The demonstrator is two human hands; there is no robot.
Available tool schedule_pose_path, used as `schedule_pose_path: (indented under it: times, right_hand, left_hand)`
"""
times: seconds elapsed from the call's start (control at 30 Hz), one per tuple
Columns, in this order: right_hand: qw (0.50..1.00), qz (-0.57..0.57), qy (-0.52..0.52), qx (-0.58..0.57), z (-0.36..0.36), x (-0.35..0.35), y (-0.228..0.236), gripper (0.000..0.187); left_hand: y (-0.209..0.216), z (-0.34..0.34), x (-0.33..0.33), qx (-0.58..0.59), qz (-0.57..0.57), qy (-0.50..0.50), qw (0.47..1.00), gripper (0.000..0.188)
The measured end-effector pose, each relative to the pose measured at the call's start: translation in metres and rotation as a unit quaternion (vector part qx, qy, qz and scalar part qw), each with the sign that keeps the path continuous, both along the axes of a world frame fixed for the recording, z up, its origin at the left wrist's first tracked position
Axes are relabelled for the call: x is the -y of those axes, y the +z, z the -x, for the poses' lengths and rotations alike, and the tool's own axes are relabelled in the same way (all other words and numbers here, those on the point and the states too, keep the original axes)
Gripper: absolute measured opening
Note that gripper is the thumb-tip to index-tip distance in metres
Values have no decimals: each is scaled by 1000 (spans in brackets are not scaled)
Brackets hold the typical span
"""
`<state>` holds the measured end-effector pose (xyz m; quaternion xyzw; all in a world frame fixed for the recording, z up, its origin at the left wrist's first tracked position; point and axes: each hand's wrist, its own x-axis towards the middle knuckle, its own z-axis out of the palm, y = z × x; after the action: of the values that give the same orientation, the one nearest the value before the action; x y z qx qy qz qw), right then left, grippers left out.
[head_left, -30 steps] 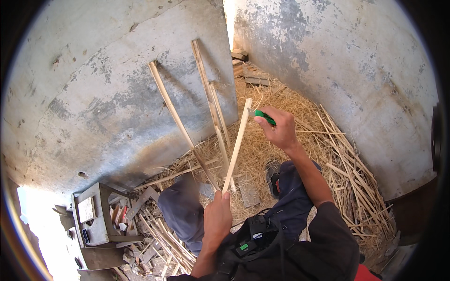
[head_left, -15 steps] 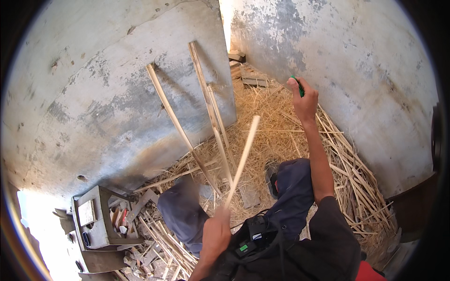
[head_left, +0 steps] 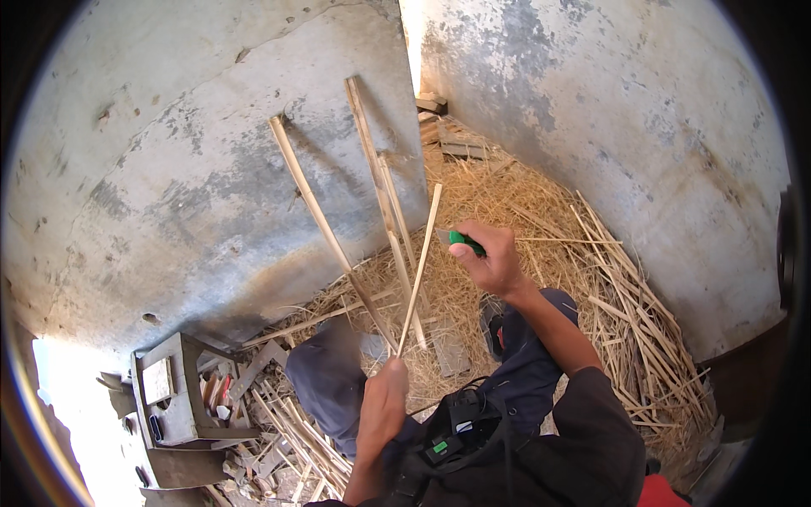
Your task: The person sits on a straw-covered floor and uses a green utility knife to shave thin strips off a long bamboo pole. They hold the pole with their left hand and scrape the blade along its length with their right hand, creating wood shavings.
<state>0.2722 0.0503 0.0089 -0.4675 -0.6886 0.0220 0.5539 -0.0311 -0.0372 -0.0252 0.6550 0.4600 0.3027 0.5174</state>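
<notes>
My left hand [head_left: 384, 404] is closed around the lower end of a thin pale wooden strip [head_left: 422, 262], which looks like split bamboo. The strip stands up from the fist, tilted slightly right at its top. In my right hand [head_left: 497, 262] is a green-handled utility knife [head_left: 467, 244], fingers wrapped round the handle. Its short blade points left toward the upper part of the strip, with a small gap apparently between them. Both hands are above and between my bent knees.
Long wooden strips [head_left: 314, 207] lean on the left wall [head_left: 169, 211]. Straw-like shavings [head_left: 498, 194] cover the floor ahead. A heap of thin strips [head_left: 646, 338] lies along the right wall, more strips [head_left: 296, 431] beside my left leg. A worn wooden box [head_left: 182, 431] stands at the left.
My right hand has come down and left with the knife, from far right to beside the strip. The strip in my left hand has swung more upright, its top moving left.
</notes>
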Motion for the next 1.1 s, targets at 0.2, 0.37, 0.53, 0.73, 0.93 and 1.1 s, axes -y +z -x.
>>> schedule_pose_path:
  times: [0.2, 0.37, 0.53, 0.73, 0.93, 1.1]
  right_hand:
    - [1000, -1, -2, 21, 2, 1, 1, 33]
    - [998, -41, 11, 41, 2, -2, -2, 34]
    - [997, -41, 29, 66, 3, 0, -4, 34]
    - [995, -57, 34, 79, 4, 2, -4, 35]
    - [991, -67, 56, 104, 28, 12, -9, 37]
    - [989, -59, 69, 113, 41, 18, -14, 38]
  left_hand:
    - [17, -11, -2, -66, -67, 22, 995, 37]
    - [25, -19, -1, -106, -90, 35, 990, 35]
    - [29, -25, -3, -122, -94, 37, 987, 35]
    - [30, -30, -6, -124, -100, 29, 987, 37]
    - [39, -39, -16, -116, -96, 41, 988, 36]
    - [43, -44, -23, -109, -132, 59, 983, 34]
